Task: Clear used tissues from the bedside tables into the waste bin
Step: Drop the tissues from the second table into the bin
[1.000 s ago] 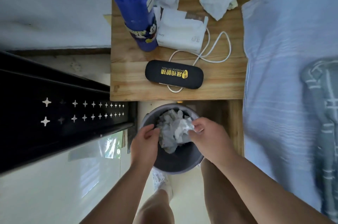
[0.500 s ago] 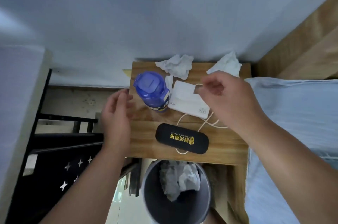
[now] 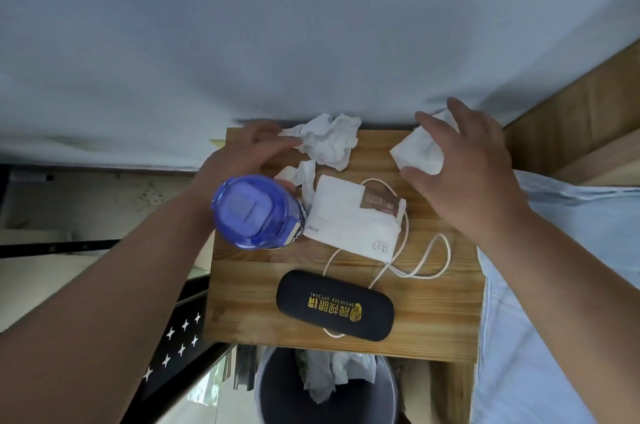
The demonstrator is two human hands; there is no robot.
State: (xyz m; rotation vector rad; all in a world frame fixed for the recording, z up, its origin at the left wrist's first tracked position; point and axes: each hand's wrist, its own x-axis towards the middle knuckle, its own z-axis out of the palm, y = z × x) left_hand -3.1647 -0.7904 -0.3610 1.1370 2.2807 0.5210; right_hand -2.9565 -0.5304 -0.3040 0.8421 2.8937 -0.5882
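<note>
— How is the left hand (image 3: pixel 242 160) held?
— Palm down, fingers long and nearly straight, reaching towards two o'clock. The bare left forearm (image 3: pixel 121 285) enters from seven o'clock.
— And the right hand (image 3: pixel 464 167)?
— Back up, fingers spread and lightly bent towards eleven o'clock, thumb splayed out at nine. The right forearm (image 3: pixel 554 267) comes in from five o'clock. The hands are well apart.

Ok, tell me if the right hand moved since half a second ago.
Yes: the right hand went from over the tissue pack toward the wall, onto the crumpled tissue at the far corner of the table.
</note>
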